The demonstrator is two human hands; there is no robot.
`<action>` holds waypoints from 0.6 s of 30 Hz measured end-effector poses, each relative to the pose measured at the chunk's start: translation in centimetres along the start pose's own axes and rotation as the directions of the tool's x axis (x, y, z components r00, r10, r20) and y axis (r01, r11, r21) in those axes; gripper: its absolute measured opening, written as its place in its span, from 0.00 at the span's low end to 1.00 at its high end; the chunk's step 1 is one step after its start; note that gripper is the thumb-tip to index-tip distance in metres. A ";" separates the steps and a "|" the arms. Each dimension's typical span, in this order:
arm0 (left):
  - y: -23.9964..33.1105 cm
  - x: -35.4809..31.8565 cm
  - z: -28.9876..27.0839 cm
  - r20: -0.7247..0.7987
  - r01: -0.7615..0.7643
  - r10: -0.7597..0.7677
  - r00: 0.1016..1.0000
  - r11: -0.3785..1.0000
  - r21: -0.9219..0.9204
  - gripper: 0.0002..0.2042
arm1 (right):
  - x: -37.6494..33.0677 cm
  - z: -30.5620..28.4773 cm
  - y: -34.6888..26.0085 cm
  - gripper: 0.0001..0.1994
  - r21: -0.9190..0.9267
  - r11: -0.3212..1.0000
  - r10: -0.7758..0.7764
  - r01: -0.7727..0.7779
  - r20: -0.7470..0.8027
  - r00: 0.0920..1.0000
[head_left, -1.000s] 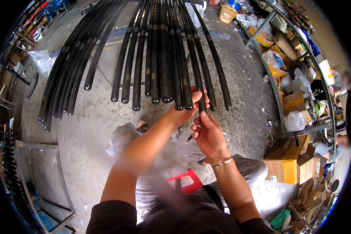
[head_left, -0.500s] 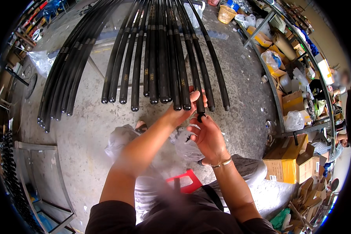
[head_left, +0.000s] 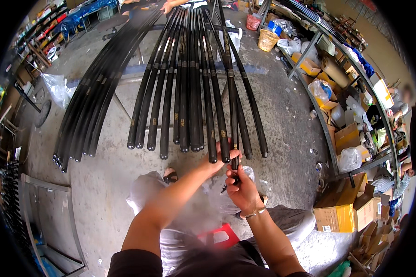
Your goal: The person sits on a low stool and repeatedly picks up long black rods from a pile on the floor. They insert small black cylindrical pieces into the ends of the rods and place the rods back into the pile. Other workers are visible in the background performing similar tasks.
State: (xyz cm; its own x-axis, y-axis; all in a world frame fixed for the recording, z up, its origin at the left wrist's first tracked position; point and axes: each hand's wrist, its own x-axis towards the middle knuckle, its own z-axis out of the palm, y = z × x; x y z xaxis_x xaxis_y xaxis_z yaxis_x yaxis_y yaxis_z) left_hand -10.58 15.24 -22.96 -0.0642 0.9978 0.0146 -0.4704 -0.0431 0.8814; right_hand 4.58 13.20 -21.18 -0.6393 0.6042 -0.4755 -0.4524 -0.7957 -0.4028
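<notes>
Left hand (head_left: 219, 162) wrapped round one black rod (head_left: 234, 131) near its lower end. Right hand (head_left: 245, 189) just below, fingers curled in tight on a small dark piece (head_left: 236, 178) at the rod tip; its exact shape unclear. More black rods (head_left: 184, 124) fan out beyond and left of hands. Red stool (head_left: 227, 236) nearer the body, cardboard box (head_left: 336, 213) well right.

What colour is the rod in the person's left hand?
The rod is black, with a small gold marking; the head view shows it best.
</notes>
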 end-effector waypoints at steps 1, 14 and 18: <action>0.2 -0.1 0.2 -0.002 0.002 -0.002 1.000 1.000 0.007 0.11 | -0.1 0.1 0.0 0.16 -0.003 1.000 -0.005 0.005 -0.015 1.000; 1.3 0.1 1.9 -0.005 -0.121 0.121 0.993 0.990 -0.075 0.08 | -3.4 2.6 -0.6 0.20 -0.112 0.988 -0.109 0.111 0.020 0.994; 1.8 0.3 2.3 0.008 -0.092 0.092 0.996 0.994 -0.051 0.09 | -4.1 3.8 -0.7 0.19 -0.187 0.966 -0.176 0.177 0.023 0.984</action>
State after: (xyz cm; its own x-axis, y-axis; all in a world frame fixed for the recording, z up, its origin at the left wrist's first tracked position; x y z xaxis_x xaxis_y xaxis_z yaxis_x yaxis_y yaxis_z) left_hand -9.41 15.54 -20.28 -0.1001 0.9900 0.0995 -0.5072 -0.1368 0.8509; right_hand 5.16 11.16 -15.98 -0.5637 0.7339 -0.3790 -0.4343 -0.6536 -0.6198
